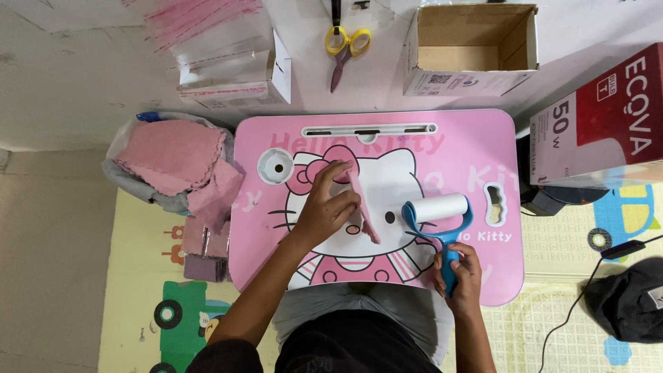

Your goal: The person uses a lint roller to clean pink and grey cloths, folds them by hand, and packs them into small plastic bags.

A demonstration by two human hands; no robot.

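Spanning beneath both hands, pink worktop. Left hand grip clamped on pink cloth; right hand grip clamped on lint roller beside it. Risk: sticky roller snags and lifts the limp cloth.

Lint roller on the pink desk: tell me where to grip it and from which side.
Grip the lint roller by its blue handle, coming from the near edge of the pink desk. The handle points toward the person and the white sticky drum lies crosswise at the far end, best left untouched. The right hand already wraps that handle; the left hand holds a pink cloth.
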